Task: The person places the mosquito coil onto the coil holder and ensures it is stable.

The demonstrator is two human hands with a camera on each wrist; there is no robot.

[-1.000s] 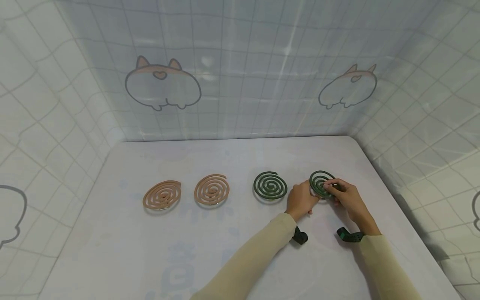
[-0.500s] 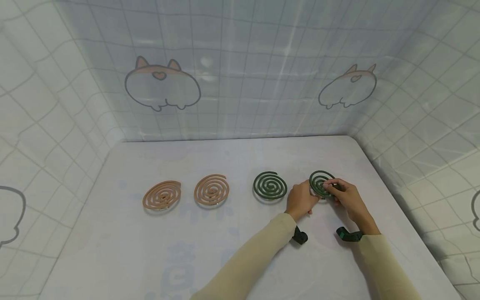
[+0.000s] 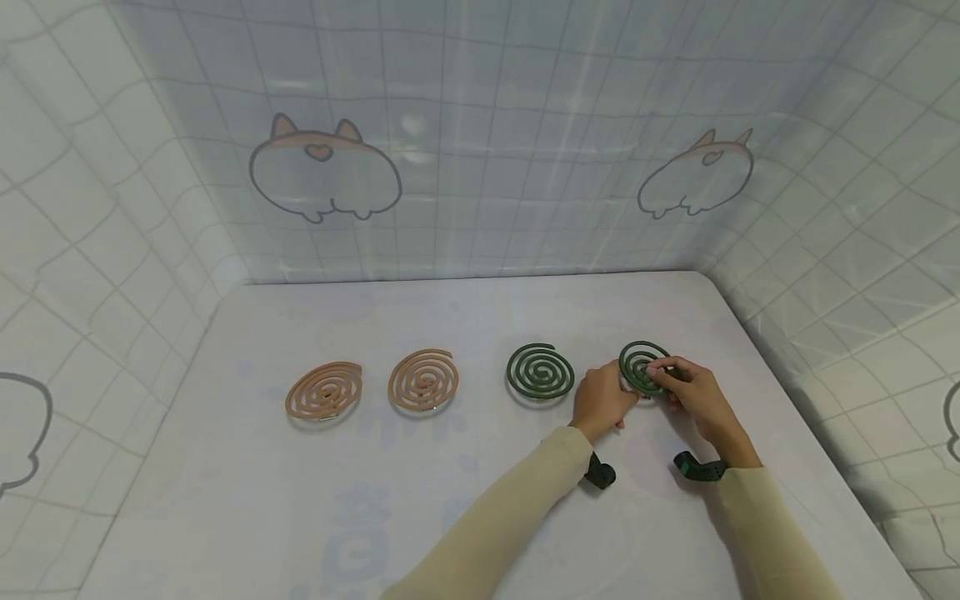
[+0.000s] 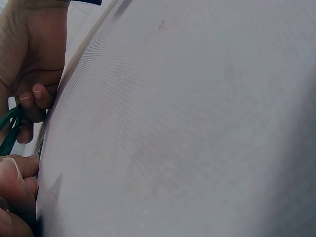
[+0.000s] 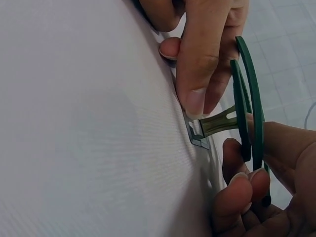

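Observation:
A green mosquito coil (image 3: 634, 364) stands raised on a small metal stand (image 5: 199, 142), whose upright tab (image 5: 217, 124) meets the coil's middle in the right wrist view. My right hand (image 3: 699, 398) holds the coil from the right, thumb and fingers on its rings. Low on the left, my left hand (image 3: 602, 400) grips the flat base of the stand at the tabletop, its thumb at the tab's foot. In the left wrist view, only part of the green coil (image 4: 11, 129) shows between the hands.
Left of the hands lies a second green coil (image 3: 540, 372) on a stand. Farther left are two brown coils, one nearer (image 3: 423, 380) and one at the far left (image 3: 324, 391). A white table (image 3: 247, 500) carries them, with tile-patterned curtains (image 3: 480, 167) around it.

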